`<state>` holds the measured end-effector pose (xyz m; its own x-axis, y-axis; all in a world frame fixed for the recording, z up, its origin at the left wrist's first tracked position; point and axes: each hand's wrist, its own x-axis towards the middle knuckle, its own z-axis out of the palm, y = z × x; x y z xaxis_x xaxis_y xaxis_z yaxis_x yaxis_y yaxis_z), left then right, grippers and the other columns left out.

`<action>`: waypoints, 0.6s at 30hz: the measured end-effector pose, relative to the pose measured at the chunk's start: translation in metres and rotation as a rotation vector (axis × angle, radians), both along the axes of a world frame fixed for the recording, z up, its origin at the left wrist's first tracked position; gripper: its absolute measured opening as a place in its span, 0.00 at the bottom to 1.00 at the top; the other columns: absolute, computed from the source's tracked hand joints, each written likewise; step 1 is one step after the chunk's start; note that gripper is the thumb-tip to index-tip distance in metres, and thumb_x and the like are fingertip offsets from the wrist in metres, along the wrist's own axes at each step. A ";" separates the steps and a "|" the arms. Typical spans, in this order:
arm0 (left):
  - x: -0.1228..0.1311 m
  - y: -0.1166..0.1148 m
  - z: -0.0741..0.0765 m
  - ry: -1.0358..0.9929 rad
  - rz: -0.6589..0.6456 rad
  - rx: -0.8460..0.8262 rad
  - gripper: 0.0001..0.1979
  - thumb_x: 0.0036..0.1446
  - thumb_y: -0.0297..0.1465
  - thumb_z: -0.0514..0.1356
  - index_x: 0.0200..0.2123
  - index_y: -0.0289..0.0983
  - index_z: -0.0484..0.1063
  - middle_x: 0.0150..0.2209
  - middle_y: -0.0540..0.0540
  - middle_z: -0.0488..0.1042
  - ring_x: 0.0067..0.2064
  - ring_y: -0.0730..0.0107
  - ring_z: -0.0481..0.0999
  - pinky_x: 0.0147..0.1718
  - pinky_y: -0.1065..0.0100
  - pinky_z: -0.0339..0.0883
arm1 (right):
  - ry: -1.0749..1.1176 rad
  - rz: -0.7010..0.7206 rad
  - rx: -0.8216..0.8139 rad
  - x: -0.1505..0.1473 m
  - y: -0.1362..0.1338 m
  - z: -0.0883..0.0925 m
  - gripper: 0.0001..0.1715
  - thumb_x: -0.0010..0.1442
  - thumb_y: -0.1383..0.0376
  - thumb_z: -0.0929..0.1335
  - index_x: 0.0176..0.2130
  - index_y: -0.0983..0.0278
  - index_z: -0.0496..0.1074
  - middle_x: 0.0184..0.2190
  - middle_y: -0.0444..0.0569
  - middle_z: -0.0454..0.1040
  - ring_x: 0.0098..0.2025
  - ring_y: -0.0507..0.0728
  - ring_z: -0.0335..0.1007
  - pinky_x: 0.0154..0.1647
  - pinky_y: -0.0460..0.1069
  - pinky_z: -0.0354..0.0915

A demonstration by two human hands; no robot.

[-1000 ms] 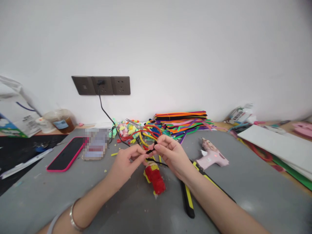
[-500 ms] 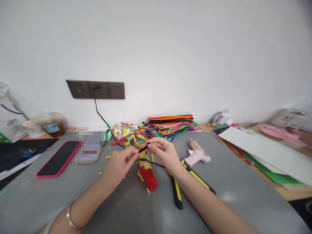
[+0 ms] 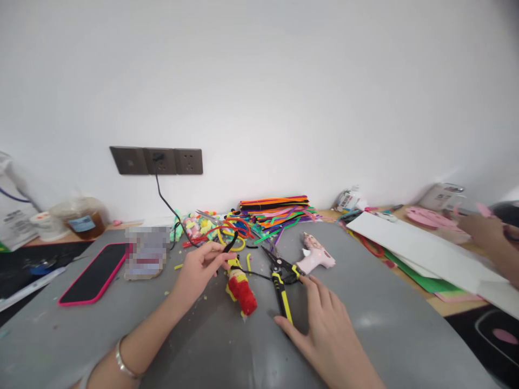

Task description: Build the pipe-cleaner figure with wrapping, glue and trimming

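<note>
My left hand [image 3: 206, 260] pinches a short black pipe cleaner [image 3: 231, 241] that points up between thumb and fingers. Just below it a small red and yellow fuzzy figure [image 3: 243, 294] lies on the grey table mat. My right hand [image 3: 324, 319], fingers spread, is at the black and yellow pliers [image 3: 284, 294]; its fingertips reach one handle and the thumb lies near the other. The pliers' handles stand apart, jaws pointing away from me. A thin black strand [image 3: 259, 275] runs from near the figure toward the pliers.
A pink glue gun [image 3: 317, 254] lies beyond the pliers. Pipe cleaners [image 3: 275, 208] and pom-poms [image 3: 198, 227] are piled by the wall. At left lies a phone [image 3: 95, 274]; at right, white sheets [image 3: 405, 246]. Another person's hand [image 3: 482, 227] shows at far right.
My right hand has let go of the black pipe cleaner and moved down and right to the pliers. My left hand keeps the pipe cleaner. Another person's hand shows more at right.
</note>
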<state>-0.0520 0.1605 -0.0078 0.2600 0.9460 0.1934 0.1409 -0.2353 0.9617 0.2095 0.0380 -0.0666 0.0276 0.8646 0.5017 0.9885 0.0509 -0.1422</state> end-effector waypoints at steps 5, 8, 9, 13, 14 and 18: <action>0.001 0.000 -0.003 -0.025 -0.068 -0.016 0.16 0.60 0.43 0.62 0.41 0.35 0.75 0.40 0.36 0.87 0.34 0.57 0.86 0.23 0.70 0.68 | -0.068 -0.055 -0.195 -0.007 0.012 0.006 0.43 0.58 0.53 0.73 0.66 0.66 0.62 0.55 0.69 0.73 0.51 0.77 0.75 0.47 0.65 0.69; 0.000 0.001 -0.006 -0.033 -0.085 -0.018 0.15 0.62 0.42 0.62 0.42 0.36 0.76 0.40 0.37 0.87 0.35 0.58 0.87 0.24 0.70 0.67 | -0.074 -0.085 -0.318 -0.010 0.017 0.019 0.41 0.54 0.62 0.73 0.64 0.68 0.64 0.49 0.66 0.75 0.45 0.72 0.75 0.41 0.60 0.69; 0.000 0.001 -0.007 -0.030 -0.093 -0.017 0.14 0.62 0.41 0.61 0.42 0.36 0.76 0.41 0.38 0.87 0.35 0.58 0.87 0.24 0.70 0.67 | -0.081 -0.101 -0.347 -0.011 0.019 0.024 0.39 0.53 0.65 0.72 0.63 0.68 0.65 0.49 0.66 0.74 0.45 0.72 0.75 0.40 0.59 0.68; 0.000 0.000 -0.009 -0.024 -0.123 -0.008 0.13 0.63 0.40 0.61 0.41 0.36 0.77 0.40 0.40 0.87 0.35 0.59 0.86 0.24 0.70 0.66 | -0.047 -0.057 -0.409 -0.012 0.025 0.038 0.34 0.52 0.68 0.69 0.58 0.68 0.67 0.50 0.66 0.72 0.47 0.72 0.74 0.40 0.58 0.67; 0.000 0.000 -0.008 -0.025 -0.128 -0.007 0.13 0.62 0.40 0.61 0.41 0.36 0.77 0.39 0.40 0.87 0.35 0.59 0.86 0.24 0.70 0.66 | -0.010 -0.040 -0.408 -0.010 0.025 0.042 0.32 0.52 0.68 0.69 0.57 0.68 0.67 0.49 0.65 0.72 0.47 0.72 0.73 0.42 0.59 0.68; 0.002 -0.001 -0.008 -0.049 -0.123 -0.027 0.15 0.61 0.43 0.62 0.39 0.36 0.74 0.39 0.39 0.87 0.34 0.59 0.86 0.24 0.69 0.67 | 0.252 0.001 -0.410 0.006 0.019 0.064 0.25 0.49 0.66 0.67 0.48 0.65 0.67 0.46 0.59 0.72 0.46 0.67 0.73 0.47 0.59 0.69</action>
<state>-0.0497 0.1595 -0.0155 0.3653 0.9127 0.1833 0.0652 -0.2215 0.9730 0.2154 0.0573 -0.0028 0.1033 0.9899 0.0967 0.9208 -0.0584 -0.3855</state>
